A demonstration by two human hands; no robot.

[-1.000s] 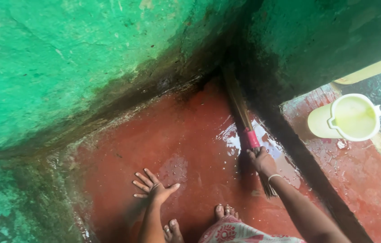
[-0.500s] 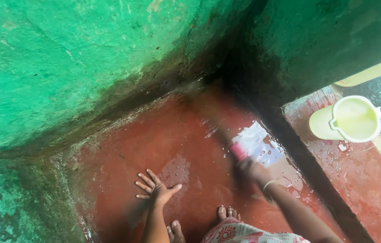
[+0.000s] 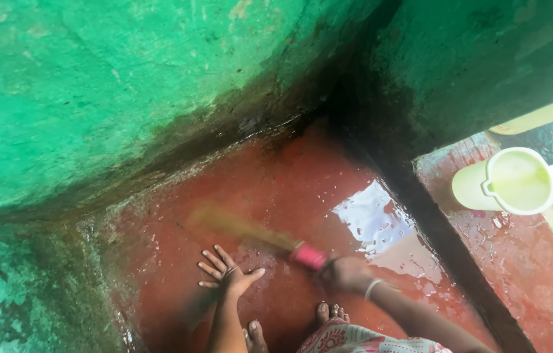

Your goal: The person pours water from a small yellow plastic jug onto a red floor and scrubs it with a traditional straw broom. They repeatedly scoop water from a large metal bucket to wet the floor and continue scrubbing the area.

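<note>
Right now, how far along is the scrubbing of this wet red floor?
Done: the floor is wet all over, with a puddle near the dark step. In hand: the right hand sweeps the broom, blurred, toward the left wall; the left hand is splayed open. Left: dark grime along the wall base.

Home washing area: wet red floor point(image 3: 276, 189) (green walls point(image 3: 93, 98)), jug point(image 3: 508, 182).

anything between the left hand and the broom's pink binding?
In the head view only bare wet red floor separates the left hand, spread flat, from the pink binding of the broom gripped by the right hand.
</note>
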